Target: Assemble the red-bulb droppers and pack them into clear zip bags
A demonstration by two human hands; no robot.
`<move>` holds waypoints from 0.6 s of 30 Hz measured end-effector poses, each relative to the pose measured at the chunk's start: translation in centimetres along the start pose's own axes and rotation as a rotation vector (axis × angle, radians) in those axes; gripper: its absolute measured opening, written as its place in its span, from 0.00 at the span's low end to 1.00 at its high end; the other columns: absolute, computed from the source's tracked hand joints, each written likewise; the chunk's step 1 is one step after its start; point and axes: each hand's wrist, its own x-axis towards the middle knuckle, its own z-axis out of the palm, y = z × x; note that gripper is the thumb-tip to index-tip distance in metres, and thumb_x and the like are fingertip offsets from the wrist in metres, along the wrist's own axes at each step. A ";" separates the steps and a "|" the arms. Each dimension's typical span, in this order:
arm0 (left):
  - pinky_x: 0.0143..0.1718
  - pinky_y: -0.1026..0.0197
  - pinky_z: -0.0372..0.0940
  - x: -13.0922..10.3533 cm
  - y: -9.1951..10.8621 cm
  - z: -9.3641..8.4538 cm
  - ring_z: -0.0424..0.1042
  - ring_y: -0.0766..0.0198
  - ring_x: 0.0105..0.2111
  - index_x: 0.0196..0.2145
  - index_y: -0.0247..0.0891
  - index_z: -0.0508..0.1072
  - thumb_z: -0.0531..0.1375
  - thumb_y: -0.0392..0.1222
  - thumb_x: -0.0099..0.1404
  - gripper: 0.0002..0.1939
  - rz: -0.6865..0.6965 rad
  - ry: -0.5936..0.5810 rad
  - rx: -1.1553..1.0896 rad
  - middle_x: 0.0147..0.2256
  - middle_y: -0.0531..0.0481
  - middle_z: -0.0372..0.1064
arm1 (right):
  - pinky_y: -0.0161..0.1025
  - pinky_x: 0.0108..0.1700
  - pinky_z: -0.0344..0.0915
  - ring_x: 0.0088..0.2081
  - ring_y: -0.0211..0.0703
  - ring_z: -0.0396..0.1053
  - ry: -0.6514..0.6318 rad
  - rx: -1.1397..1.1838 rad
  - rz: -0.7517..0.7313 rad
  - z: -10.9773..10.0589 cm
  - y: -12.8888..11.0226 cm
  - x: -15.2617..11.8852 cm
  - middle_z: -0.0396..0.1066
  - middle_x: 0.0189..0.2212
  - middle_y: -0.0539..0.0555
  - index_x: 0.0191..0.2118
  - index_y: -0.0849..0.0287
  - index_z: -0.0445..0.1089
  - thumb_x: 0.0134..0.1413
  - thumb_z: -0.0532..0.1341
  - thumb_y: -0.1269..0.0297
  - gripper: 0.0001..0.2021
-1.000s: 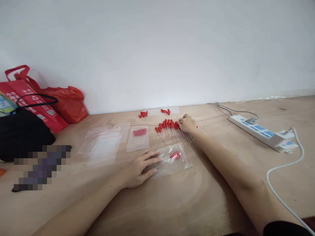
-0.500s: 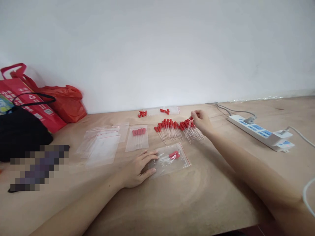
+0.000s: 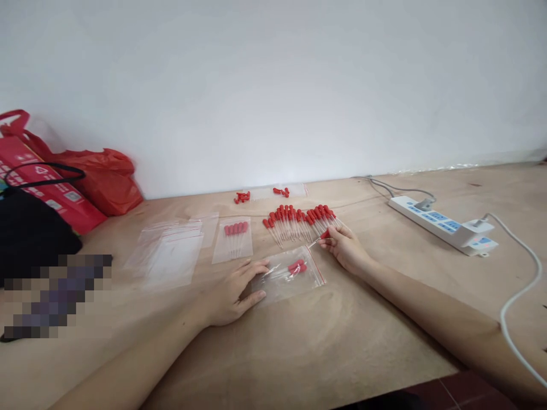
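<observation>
Some red-topped droppers point(image 3: 298, 266) lie inside a clear bag point(image 3: 280, 288) on the surface point(image 3: 256, 364); the left hand point(image 3: 237, 291) rests on its left end, grip loose. The right hand point(image 3: 347, 251) grasps a single dropper point(image 3: 325, 234) near the bag's far right corner, with loose droppers point(image 3: 291, 214) fanned out beyond.

No word or number can be read. On the red bag point(image 3: 55, 195), well left of and beyond the fingers point(image 3: 255, 268) of the left hand point(image 3: 231, 293), is 1 white recycling triangle point(image 3: 41, 169) (the print beside it is cut up and blurred). Nearer those fingers, 1 pale patch point(image 3: 72, 196) stays illegible.
</observation>
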 end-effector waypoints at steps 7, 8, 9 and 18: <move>0.56 0.49 0.48 0.0 -0.1 0.0 0.55 0.58 0.55 0.55 0.43 0.50 0.50 0.43 0.64 0.22 0.005 0.005 0.016 0.55 0.47 0.55 | 0.30 0.17 0.56 0.16 0.27 0.57 -0.324 -0.212 0.093 0.4 -1.1 -2.1 0.66 0.23 0.47 0.31 0.60 0.65 0.33 0.66 0.56 0.18; 0.56 0.49 0.48 0.0 -0.1 0.1 0.55 0.58 0.54 0.55 0.43 0.51 0.50 0.43 0.64 0.22 0.004 0.006 0.011 0.55 0.47 0.55 | 0.30 0.15 0.54 0.15 0.26 0.55 -0.354 -0.245 0.093 0.5 -1.2 -2.2 0.66 0.23 0.47 0.31 0.61 0.65 0.32 0.66 0.57 0.18; 0.56 0.49 0.48 0.0 -0.1 0.1 0.55 0.58 0.54 0.55 0.43 0.51 0.50 0.43 0.64 0.22 0.002 0.007 0.008 0.55 0.47 0.54 | 0.29 0.14 0.53 0.14 0.25 0.54 -0.372 -0.268 0.088 0.6 -1.2 -2.2 0.67 0.25 0.47 0.31 0.61 0.64 0.32 0.66 0.57 0.18; 0.57 0.49 0.48 0.2 -0.2 0.3 0.54 0.58 0.55 0.55 0.43 0.51 0.50 0.44 0.64 0.22 -0.035 0.001 0.028 0.55 0.47 0.54 | 0.31 0.22 0.59 0.21 0.33 0.63 -0.319 -0.332 -0.028 2.2 0.0 -1.9 0.66 0.20 0.48 0.30 0.59 0.58 0.36 0.64 0.58 0.16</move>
